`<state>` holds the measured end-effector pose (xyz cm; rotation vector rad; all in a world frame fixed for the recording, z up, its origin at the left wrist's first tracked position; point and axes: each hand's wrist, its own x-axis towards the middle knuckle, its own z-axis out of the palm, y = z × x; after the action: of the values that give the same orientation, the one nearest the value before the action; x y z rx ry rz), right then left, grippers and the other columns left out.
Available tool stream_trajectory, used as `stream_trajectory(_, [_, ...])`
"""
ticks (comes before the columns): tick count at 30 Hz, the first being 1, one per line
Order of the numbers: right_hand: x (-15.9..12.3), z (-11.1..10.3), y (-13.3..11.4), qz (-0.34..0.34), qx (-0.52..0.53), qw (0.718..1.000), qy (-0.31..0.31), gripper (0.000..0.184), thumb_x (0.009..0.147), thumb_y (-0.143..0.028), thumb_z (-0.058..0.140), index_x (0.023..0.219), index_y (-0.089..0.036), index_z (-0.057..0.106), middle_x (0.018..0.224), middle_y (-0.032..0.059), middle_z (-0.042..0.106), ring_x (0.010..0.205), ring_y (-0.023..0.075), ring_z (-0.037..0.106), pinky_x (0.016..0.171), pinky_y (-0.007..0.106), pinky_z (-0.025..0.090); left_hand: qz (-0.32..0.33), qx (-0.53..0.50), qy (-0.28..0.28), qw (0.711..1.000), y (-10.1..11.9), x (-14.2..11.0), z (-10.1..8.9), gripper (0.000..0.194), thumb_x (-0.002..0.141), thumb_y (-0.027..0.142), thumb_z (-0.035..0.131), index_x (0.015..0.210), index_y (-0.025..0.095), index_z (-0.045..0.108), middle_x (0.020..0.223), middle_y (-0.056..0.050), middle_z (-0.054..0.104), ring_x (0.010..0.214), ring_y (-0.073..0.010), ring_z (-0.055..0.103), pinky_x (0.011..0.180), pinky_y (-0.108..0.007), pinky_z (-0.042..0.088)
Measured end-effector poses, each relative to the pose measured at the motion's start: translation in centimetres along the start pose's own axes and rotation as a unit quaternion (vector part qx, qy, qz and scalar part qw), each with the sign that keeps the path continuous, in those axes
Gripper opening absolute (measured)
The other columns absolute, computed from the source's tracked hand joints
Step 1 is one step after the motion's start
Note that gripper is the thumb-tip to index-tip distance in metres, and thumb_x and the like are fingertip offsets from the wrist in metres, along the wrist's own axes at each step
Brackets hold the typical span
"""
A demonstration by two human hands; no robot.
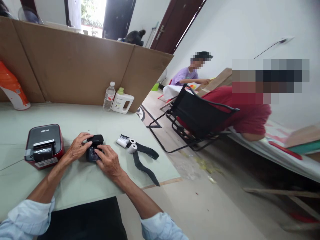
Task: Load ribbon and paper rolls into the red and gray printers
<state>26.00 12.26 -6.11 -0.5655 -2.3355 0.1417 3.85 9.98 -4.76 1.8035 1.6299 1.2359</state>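
Observation:
A small black device with a raised lid [95, 138] sits on the table, close to the label printer. My left hand [78, 146] pinches the lid's left side between thumb and fingers. Against the device's right side, my right hand [109, 160] curls, its fingers touching the open body. What lies inside the body is partly covered by my fingers. To the right are small white paper rolls [132, 148] with black ribbon strips [143, 168] trailing from them. On the left stands a black and red label printer [46, 143].
A cardboard partition [82, 63] borders the table's far side. Before it stand an orange bottle [12, 86], a clear water bottle [109, 96] and a white jug [123, 101]. Beyond the table's right edge, a person in red [222, 106] sits on a black folding chair [200, 113].

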Motion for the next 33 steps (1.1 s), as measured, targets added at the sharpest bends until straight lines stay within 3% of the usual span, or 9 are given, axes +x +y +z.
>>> stream_trajectory(2, [0.0,-0.3,0.0,0.016,0.021,1.0,0.012,0.044,0.093,-0.021,0.065,0.136,-0.02,0.063,0.134,0.0157,0.064,0.122,0.0311,0.061,0.104,0.049,0.055,-0.004,0.0,-0.009,1.0,-0.1,-0.1,-0.1,0.038,0.092,0.038,0.06,0.124,0.024,0.075,0.136,-0.012,0.061,0.126,-0.0281,0.061,0.097,-0.043,0.06])
stream_trajectory(5, [0.1,-0.6,0.6,0.059,0.049,0.997,0.024,0.071,0.092,-0.035,0.073,0.154,-0.017,0.045,0.153,0.0208,0.049,0.141,0.0349,0.049,0.115,0.055,0.047,-0.007,0.0,-0.024,1.0,-0.2,-0.2,-0.2,0.036,0.09,0.036,0.063,0.121,0.024,0.076,0.138,-0.012,0.059,0.125,-0.0283,0.061,0.097,-0.043,0.06])
stream_trajectory(8, [0.2,-0.4,1.7,0.084,0.07,0.994,-0.002,0.087,0.087,-0.043,0.079,0.158,-0.015,0.037,0.158,0.0229,0.044,0.146,0.0361,0.044,0.118,0.056,0.044,-0.011,0.003,-0.03,0.999,-0.1,-0.3,-0.3,0.036,0.09,0.037,0.063,0.121,0.024,0.077,0.139,-0.012,0.057,0.126,-0.0295,0.061,0.097,-0.045,0.06])
stream_trajectory(18, [0.1,-0.1,2.6,0.086,0.085,0.992,-0.045,0.079,0.087,-0.047,0.08,0.154,-0.021,0.046,0.157,0.0192,0.049,0.144,0.0348,0.048,0.117,0.057,0.045,-0.017,0.001,-0.006,1.0,-0.1,-0.2,0.4,0.034,0.09,0.036,0.06,0.115,0.022,0.078,0.14,-0.013,0.061,0.129,-0.0306,0.06,0.096,-0.046,0.061])
stream_trajectory(24, [0.0,-0.3,2.2,0.095,0.091,0.989,-0.062,0.078,0.088,-0.042,0.079,0.154,-0.018,0.045,0.16,0.02,0.045,0.147,0.0351,0.045,0.118,0.057,0.044,-0.027,0.006,-0.006,1.0,0.4,-0.1,0.9,0.031,0.085,0.027,0.059,0.108,0.022,0.079,0.141,-0.012,0.06,0.132,-0.0293,0.06,0.106,-0.05,0.055])
stream_trajectory(30, [-0.9,0.1,1.8,0.126,0.118,0.983,-0.068,0.099,0.086,-0.044,0.08,0.164,-0.016,0.026,0.163,0.0225,0.039,0.151,0.0354,0.039,0.121,0.056,0.04,-0.036,0.022,-0.021,0.999,0.6,-0.7,0.0,0.043,0.092,0.039,0.055,0.128,0.021,0.072,0.155,-0.015,0.051,0.145,-0.0335,0.048,0.112,-0.054,0.051])
stream_trajectory(33, [-1.4,0.5,1.9,0.136,0.132,0.979,-0.068,0.102,0.086,-0.044,0.08,0.165,-0.016,0.022,0.162,0.0224,0.041,0.151,0.0353,0.039,0.122,0.055,0.04,-0.033,0.053,-0.068,0.996,1.1,-1.4,-0.8,0.053,0.094,0.046,0.055,0.14,0.021,0.065,0.164,-0.015,0.04,0.152,-0.0347,0.039,0.122,-0.056,0.038])
